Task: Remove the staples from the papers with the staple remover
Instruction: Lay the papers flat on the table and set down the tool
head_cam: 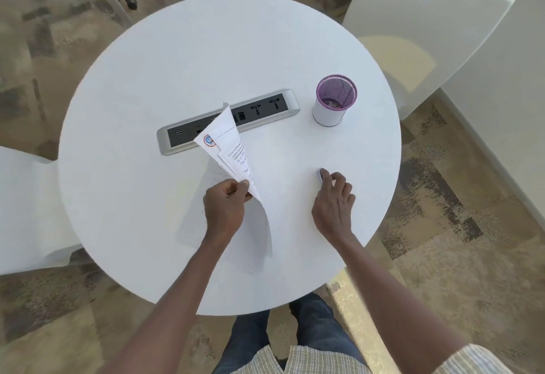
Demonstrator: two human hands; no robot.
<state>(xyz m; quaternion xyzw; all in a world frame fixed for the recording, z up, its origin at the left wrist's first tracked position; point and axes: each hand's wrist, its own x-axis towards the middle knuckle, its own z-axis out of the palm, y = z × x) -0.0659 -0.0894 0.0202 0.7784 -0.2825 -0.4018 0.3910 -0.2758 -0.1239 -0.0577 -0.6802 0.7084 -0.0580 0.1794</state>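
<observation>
My left hand (225,208) pinches a set of white papers (228,143) near the middle of the round white table (147,78). The sheets are lifted and bent, with a printed logo and some text showing on the raised end, and the lower end curls down toward the table's near edge. My right hand (333,196) rests on the table to the right, its fingertips closed around a small dark object (321,173) that is mostly hidden; it may be the staple remover. No staple is visible at this distance.
A grey power-socket strip (265,108) is set into the table just behind the papers. A purple mesh pen cup (334,101) stands at the right rear. White chairs (421,19) stand right and left of the table. My legs show below its near edge.
</observation>
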